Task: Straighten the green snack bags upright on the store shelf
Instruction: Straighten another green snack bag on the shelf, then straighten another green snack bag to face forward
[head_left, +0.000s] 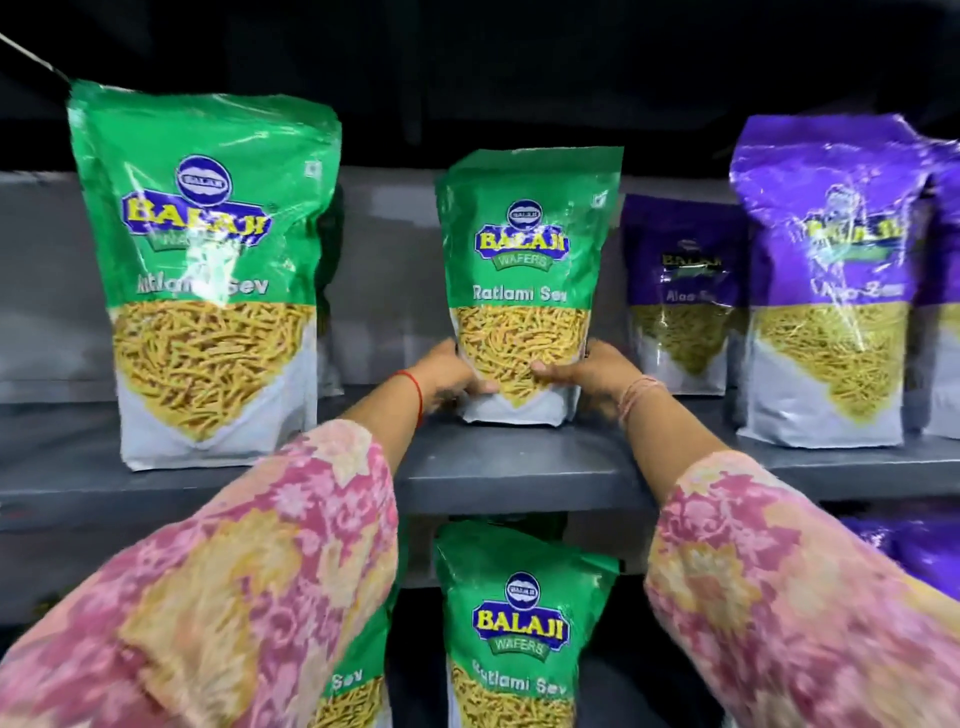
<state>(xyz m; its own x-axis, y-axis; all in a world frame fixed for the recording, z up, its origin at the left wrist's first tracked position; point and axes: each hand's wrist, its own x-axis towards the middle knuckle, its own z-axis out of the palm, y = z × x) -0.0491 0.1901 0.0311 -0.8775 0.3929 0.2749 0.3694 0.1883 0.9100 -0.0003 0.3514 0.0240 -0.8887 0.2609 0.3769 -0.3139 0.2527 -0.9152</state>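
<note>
A green snack bag (524, 260) stands upright at the middle of the grey shelf (519, 478), set back from the front edge. My left hand (447, 379) grips its lower left side and my right hand (592, 374) grips its lower right side, thumbs on the front. A larger-looking green bag (208, 270) stands upright at the left, nearer the shelf's front edge. Another green bag (519, 623) stands on the shelf below, with a further one (353, 686) partly hidden behind my left sleeve.
Purple snack bags stand at the right of the same shelf: one set back (680, 296), one near the front (831, 280), another cut off at the frame's edge. More purple bags (914, 551) sit on the lower shelf at right. The space above the shelf is dark.
</note>
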